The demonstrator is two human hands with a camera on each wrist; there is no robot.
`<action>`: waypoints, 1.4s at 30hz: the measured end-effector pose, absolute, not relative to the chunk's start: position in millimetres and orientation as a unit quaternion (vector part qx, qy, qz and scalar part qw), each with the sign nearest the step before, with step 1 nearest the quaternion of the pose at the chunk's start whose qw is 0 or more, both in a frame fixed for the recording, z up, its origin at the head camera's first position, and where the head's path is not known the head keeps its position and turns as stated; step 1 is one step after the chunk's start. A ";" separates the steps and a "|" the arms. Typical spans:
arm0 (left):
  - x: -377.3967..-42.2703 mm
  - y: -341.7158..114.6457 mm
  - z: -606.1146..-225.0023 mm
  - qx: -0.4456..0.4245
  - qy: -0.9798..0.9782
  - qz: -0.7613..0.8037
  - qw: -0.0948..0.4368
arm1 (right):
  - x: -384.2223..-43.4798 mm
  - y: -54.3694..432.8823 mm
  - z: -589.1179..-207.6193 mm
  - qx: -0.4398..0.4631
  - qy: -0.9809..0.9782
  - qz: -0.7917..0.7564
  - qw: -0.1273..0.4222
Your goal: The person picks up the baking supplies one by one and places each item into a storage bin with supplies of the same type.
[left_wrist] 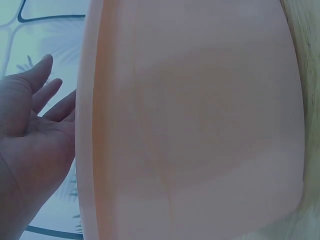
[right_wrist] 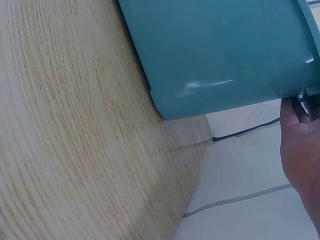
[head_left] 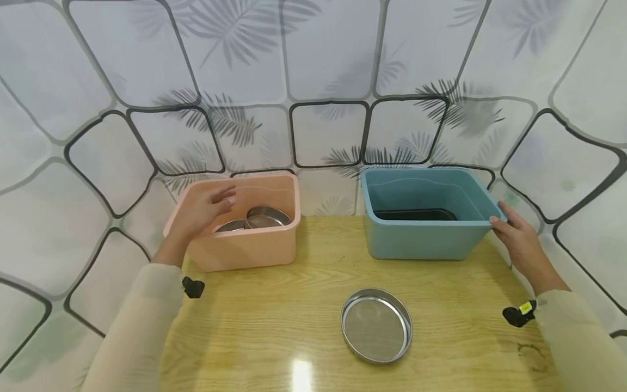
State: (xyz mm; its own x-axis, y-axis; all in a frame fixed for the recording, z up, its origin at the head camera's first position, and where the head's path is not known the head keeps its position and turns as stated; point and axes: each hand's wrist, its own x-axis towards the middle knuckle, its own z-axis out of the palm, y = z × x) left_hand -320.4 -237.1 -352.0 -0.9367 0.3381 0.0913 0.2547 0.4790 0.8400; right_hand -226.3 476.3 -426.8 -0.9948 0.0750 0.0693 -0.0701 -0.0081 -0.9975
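Observation:
My left hand hovers over the left side of the pink bin, its fingers loosely extended and holding nothing. Inside that bin, a shallow round metal pan leans on another metal pan. At the right end of the blue bin, my right hand grips the rim, thumb at the front corner; the right wrist view has its fingers tucked under the lip. A dark-rimmed object lies in the blue bin, mostly hidden by the front wall.
On the wooden table, a shallow round metal pan lies face up, front and right of centre. Both bins stand at the back against a patterned curtain, which also borders the table on the left and right.

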 end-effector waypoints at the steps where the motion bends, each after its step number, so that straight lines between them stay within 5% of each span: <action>1: -318.9 -236.2 -352.1 0.175 0.858 0.480 0.042 | -226.5 476.4 -426.7 -0.002 -0.700 0.712 0.051; 14: -296.2 -209.4 -359.9 0.185 0.851 0.491 -0.008 | -226.7 478.5 -427.6 0.002 -0.714 0.698 0.056; 42: -238.2 -143.1 -392.2 0.238 0.791 0.560 0.057 | -226.0 476.0 -428.1 0.006 -0.687 0.724 0.059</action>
